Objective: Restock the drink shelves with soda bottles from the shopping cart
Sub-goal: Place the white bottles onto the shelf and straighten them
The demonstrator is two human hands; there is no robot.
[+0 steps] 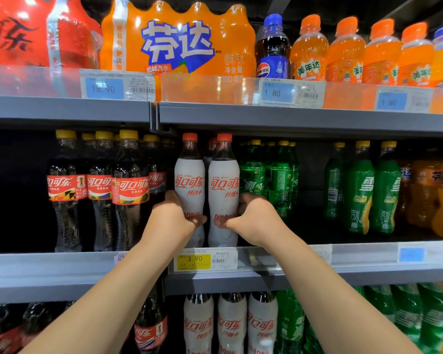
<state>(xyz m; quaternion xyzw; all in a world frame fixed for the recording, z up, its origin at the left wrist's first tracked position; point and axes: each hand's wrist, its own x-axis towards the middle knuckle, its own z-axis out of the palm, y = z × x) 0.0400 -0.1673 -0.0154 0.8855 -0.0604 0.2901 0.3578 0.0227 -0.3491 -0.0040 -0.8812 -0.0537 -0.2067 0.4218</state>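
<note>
Head view: two white-sleeved cola bottles with red caps are seen upright and side by side on the middle shelf [368, 274], at its near edge, just above a yellow price tag [195, 261]. The left white bottle [189, 180] is grasped low on its body by the left grip [170, 215], with the fingers wrapped round its left side and the thumb laid across the front. The right white bottle [223, 185] is grasped in the same way by the right grip [253, 218], with the fingers curled round its right side and the thumb on the front. The two bottles are just beside each other, nearly touching. More red caps are seen farther back behind them. Dark cola bottles with red labels [129, 190] are ranged to the left, and green bottles [279, 180] to the right. An orange multipack [179, 39] is set on the upper shelf [241, 118]. More white bottles [230, 325] are ranged on the shelf below.
</note>
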